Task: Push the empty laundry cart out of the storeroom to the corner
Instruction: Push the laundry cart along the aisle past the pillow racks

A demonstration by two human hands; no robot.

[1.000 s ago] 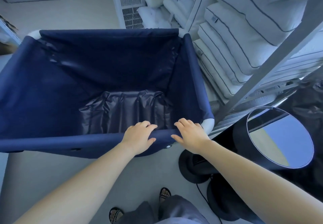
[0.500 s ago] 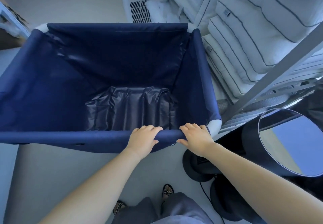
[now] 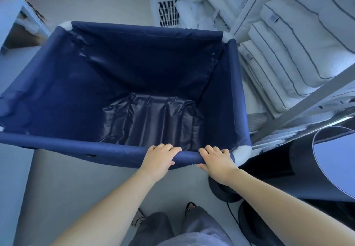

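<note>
1. Empty navy fabric laundry cart [image 3: 134,84] with white corner caps: directly ahead of both hands, on the pale floor. It has rolled forward since a second ago.
2. Left hand [image 3: 159,161] and right hand [image 3: 217,161]: fingers curled over the near rail, same grip as before.
3. Stacked white pillows [image 3: 299,53] on the grey shelf, right of the right hand, now nearer alongside; clearance looks tight.
</note>
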